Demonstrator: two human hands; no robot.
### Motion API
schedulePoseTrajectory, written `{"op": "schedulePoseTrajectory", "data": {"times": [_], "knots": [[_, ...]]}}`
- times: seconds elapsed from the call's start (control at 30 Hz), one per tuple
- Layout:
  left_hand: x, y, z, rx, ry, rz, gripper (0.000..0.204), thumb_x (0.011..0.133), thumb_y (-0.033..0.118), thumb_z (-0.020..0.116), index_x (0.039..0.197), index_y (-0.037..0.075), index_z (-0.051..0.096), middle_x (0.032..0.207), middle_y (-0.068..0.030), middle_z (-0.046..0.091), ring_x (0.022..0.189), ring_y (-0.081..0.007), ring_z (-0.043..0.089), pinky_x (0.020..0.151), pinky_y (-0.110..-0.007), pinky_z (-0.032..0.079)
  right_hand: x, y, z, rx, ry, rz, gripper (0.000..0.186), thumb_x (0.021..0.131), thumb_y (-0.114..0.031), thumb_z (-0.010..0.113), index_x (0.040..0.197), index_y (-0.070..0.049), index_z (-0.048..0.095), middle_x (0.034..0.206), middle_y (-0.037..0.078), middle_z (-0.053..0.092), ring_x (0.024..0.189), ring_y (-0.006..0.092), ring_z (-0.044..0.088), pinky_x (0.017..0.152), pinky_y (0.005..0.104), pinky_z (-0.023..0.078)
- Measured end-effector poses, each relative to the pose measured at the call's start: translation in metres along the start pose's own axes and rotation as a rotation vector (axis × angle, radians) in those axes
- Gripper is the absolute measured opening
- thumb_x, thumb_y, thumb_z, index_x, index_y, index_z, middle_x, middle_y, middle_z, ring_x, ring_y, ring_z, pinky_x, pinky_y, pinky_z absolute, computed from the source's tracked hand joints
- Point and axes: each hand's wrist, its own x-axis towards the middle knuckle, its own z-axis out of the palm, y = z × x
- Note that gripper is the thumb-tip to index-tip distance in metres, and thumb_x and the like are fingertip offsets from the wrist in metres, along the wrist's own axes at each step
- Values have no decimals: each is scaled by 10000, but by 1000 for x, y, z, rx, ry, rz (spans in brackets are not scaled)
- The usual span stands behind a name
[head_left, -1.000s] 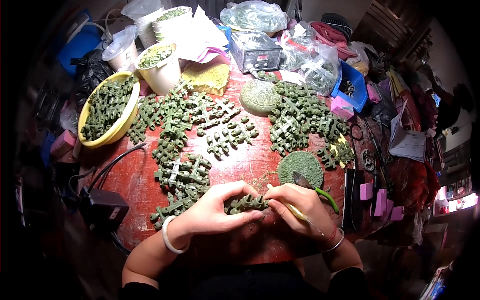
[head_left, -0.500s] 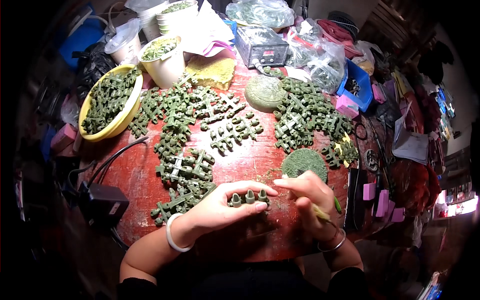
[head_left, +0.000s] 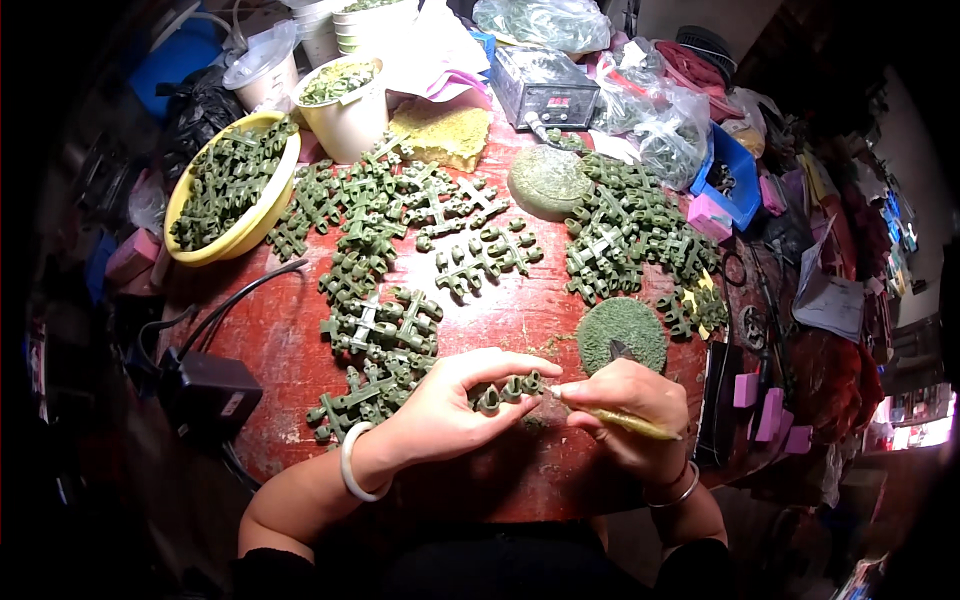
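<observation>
My left hand (head_left: 440,405) is closed on a small dark green branched piece (head_left: 490,400), with hollow stubs showing between thumb and forefinger. Pinched in my right hand (head_left: 640,395) is a slim pen-like tool with a yellowish handle (head_left: 630,422). Its pale tip points left and meets or nearly meets the end of the green piece. Just beyond the right hand lies a round, rough green pad (head_left: 630,325). A dark pointed shape (head_left: 620,350) shows over the pad's near edge; whether my right hand touches it, I cannot tell.
Similar green pieces (head_left: 365,235) are heaped left and centre, with another heap (head_left: 615,225) at right. A yellow basin (head_left: 285,180) holds more. Behind stand a white bucket (head_left: 350,125), yellow sponge (head_left: 450,140) and control box (head_left: 550,95). A black adapter (head_left: 215,395) sits at left.
My right hand has turned and closed its fingers round the tool, bringing the tip to the green piece. The left hand has tilted the piece. The whole view has shifted slightly.
</observation>
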Motion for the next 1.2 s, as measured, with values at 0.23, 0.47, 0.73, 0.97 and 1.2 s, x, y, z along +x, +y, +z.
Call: {"op": "schedulePoseTrajectory", "data": {"times": [0.23, 0.47, 0.73, 0.97, 1.2], "knots": [[-1, 0, -1, 127, 5, 23, 308, 896, 75, 703, 1202, 54, 685, 1081, -81, 720, 956, -158, 669, 855, -293, 508, 3, -1, -2, -20, -16, -10, 276, 776, -43, 813, 1041, -43, 736, 872, 89, 713, 721, 189, 662, 624, 285, 519], [-1, 5, -2, 146, 3, -2, 317, 897, 79, 704, 1212, 40, 680, 1098, -77, 720, 970, -151, 664, 858, -295, 509, 4, -5, -6, -102, 13, 80, 266, 783, -49, 811, 1040, -47, 741, 866, 87, 715, 713, 203, 658, 627, 293, 517], [0, 1, 3, -198, -41, -42, 322, 929, 168, 711, 1224, 49, 664, 1158, -28, 686, 1032, -108, 582, 955, -293, 457, 4, -6, -5, -34, 114, 114, 245, 808, -37, 796, 1045, -41, 736, 866, 84, 719, 689, 185, 640, 630, 295, 499], [-3, 2, 4, -406, -73, -136, 228, 932, 107, 699, 1145, 36, 660, 1067, -16, 661, 1038, -95, 579, 947, -279, 460, 5, -5, -6, -3, 93, 139, 246, 799, -48, 811, 1032, -42, 734, 850, 75, 713, 699, 170, 648, 633, 278, 494], [0, 5, 1, -457, 55, -268, 194, 851, 2, 754, 1032, 9, 683, 1039, -40, 683, 984, -104, 617, 888, -277, 493, 4, -5, -10, 137, 35, 118, 245, 793, -51, 816, 1024, -42, 734, 814, 78, 695, 671, 181, 627, 613, 284, 478]]}}
